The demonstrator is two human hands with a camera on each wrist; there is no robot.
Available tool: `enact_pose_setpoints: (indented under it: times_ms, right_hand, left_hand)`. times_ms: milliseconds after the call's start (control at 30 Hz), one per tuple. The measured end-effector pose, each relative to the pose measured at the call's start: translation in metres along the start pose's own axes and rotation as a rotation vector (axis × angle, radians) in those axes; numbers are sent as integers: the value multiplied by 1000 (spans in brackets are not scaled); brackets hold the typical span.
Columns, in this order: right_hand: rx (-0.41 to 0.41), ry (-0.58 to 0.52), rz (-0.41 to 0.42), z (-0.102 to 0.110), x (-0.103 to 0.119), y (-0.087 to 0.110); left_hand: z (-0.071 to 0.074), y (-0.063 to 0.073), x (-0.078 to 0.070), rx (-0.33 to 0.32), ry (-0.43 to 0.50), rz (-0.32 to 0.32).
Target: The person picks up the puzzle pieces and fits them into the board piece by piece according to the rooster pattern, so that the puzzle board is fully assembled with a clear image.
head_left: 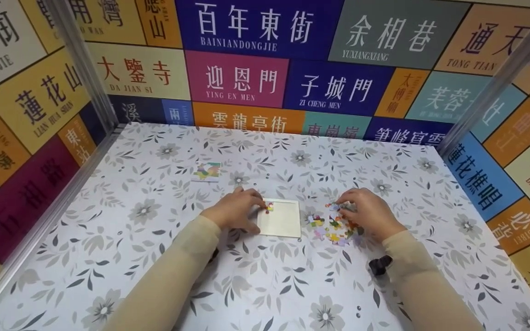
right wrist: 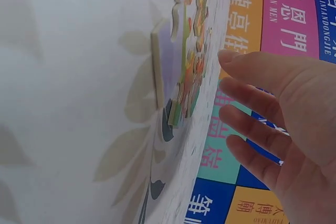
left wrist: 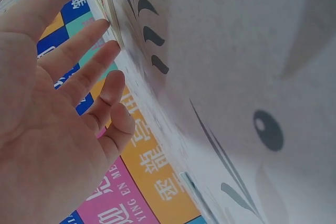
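My left hand (head_left: 237,211) lies at the left side of a pale, shallow puzzle tray (head_left: 283,225), thumb near its lower left corner and fingertips by the upper left one. A small colourful cluster of puzzle pieces (head_left: 270,208) sits in that upper corner, right beside those fingertips. In the left wrist view, the fingers (left wrist: 86,82) are relaxed, with the tray's edge (left wrist: 111,9) close to them. My right hand (head_left: 368,214) hovers over a heap of loose jigsaw pieces (head_left: 334,236), fingers loosely bent. No piece shows between its fingers in the right wrist view.
A small colourful picture card (head_left: 207,171) lies on the table behind and left of the tray. A floral-patterned cloth (head_left: 154,248) covers the table. Panels with printed place names (head_left: 242,76) enclose the back and sides, with metal posts (head_left: 92,69) at the corners.
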State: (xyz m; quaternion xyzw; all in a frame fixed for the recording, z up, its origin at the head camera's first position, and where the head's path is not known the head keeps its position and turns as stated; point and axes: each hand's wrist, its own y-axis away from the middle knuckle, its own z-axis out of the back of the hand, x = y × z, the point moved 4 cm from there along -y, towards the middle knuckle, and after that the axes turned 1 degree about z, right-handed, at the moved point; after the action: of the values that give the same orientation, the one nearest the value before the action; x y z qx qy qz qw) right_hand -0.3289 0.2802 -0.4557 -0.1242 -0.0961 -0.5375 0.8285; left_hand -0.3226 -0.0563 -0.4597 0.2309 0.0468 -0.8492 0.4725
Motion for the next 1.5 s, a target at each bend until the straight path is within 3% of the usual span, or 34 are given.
enact_pose_setpoints:
  times_ms: [733, 1033, 1233, 1500]
  right_hand:
    - [87, -55, 2, -5, -5, -15]
    - [57, -52, 40, -8, -6, -16]
    - [43, -46, -2, -9, -6, -15]
    - [9, -49, 11, -6, 1, -14]
  left_hand:
    - [0, 0, 0, 0, 9, -5]
    - [0, 2, 0, 21, 31, 26]
    - [-2, 1, 1, 22, 24, 44]
    - [-1, 1, -1, 13, 6, 7]
